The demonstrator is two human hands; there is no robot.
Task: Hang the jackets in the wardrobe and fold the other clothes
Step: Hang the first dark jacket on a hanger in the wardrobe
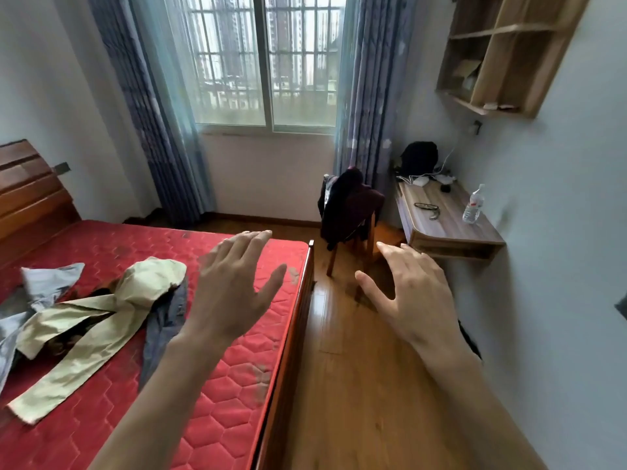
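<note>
A pale yellow-green garment (91, 320) lies crumpled on the red mattress (237, 378) at the left, tangled with grey-blue clothes (44, 283). Dark jackets (349, 208) hang over a wooden chair near the window. My left hand (234, 286) hovers over the mattress's right part, fingers straight and spread, holding nothing. Over the wooden floor, my right hand (414, 293) is stretched out flat and empty, in line with the chair. No wardrobe is in view.
A wall-mounted wooden desk (451, 228) at the right carries a water bottle (473, 206), glasses, cables and a black bag (419, 157). Open shelves (502, 56) hang above it. The bed's wooden side rail (291, 334) borders a strip of wooden floor (366, 385).
</note>
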